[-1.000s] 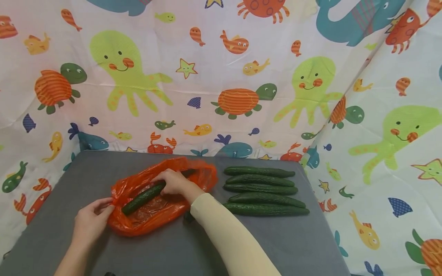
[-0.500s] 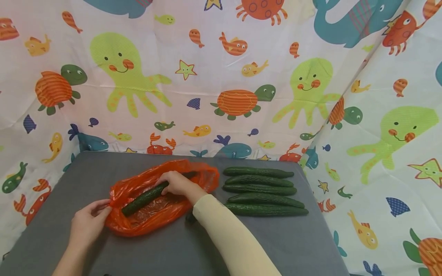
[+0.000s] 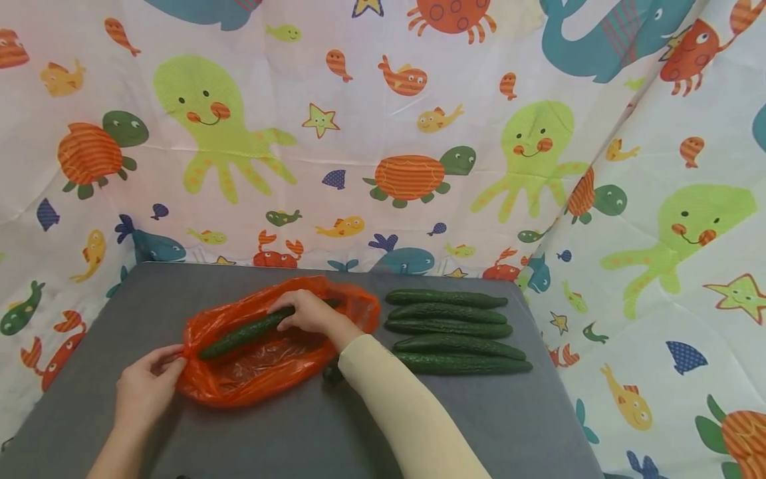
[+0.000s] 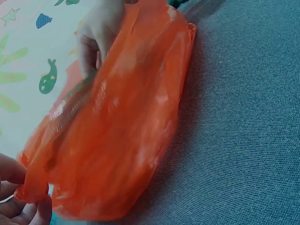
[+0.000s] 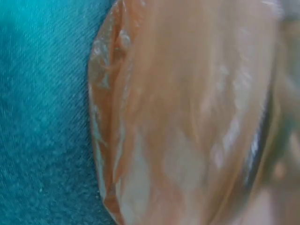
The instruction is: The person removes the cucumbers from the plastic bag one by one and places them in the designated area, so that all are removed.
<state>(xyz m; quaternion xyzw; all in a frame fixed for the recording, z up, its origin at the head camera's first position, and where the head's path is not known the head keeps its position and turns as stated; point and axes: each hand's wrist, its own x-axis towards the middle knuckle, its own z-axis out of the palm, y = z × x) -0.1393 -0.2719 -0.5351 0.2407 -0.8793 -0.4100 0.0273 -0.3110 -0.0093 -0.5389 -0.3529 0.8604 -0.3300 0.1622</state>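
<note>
An orange plastic bag (image 3: 272, 372) lies on its side on the grey table, its mouth spread upward. Its left end is pinched between the thumb and fingers of my left hand (image 3: 146, 386), seen also in the left wrist view where the hand (image 4: 14, 192) holds a gathered bit of plastic. Inside the bag's opening lies a long green cucumber (image 3: 242, 336), slanting along the back side. My right hand (image 3: 308, 313) grips it from above near its middle, partly covering it. The right wrist view is filled by blurred orange plastic (image 5: 187, 103).
Several cucumbers (image 3: 451, 329) lie in a row to the right of the bag. A dark green tip (image 3: 332, 372) pokes out left of my right sleeve (image 3: 395, 399). A curtain (image 3: 371, 233) printed with sea animals hangs behind the table (image 3: 287, 439) and at its sides.
My right hand still holds the cucumber, whose near end has shifted left and toward the back side of the bag. My left hand has drawn the bag's end slightly left.
</note>
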